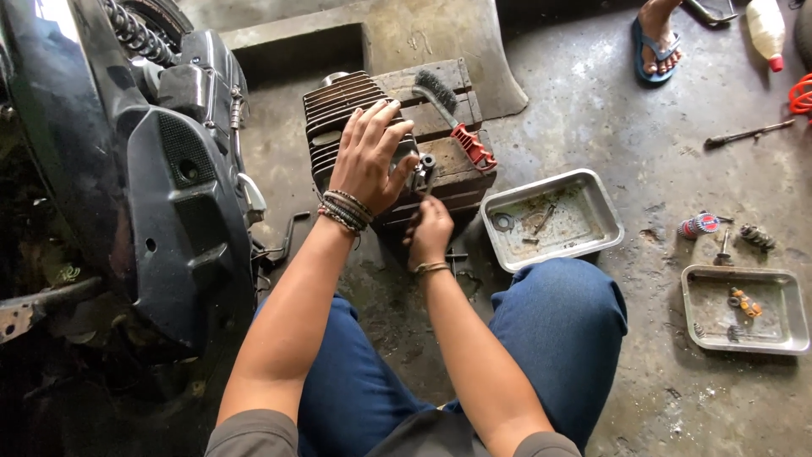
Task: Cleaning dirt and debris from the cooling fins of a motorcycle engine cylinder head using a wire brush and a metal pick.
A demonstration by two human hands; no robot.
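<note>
- Sitting on a wood block (pixel 440 173) beside the motorcycle (pixel 127 169), the finned cylinder (pixel 338 110) stays off the floor.
- Left hand (pixel 370 156) spreads flat on it, steadying, gripping nothing.
- Right hand (pixel 430 230) closes round a small tool (pixel 425 173) at its side.

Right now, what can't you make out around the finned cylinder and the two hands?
Head view only:
- Finned cylinder: the left hand covers its near top.
- Tool in the right hand: only a dark tip at the small metal part shows; the fingers hide the rest.
- Bits in the nearer metal tray: too small to identify.
- Wire brush: in full view, untouched.
</note>
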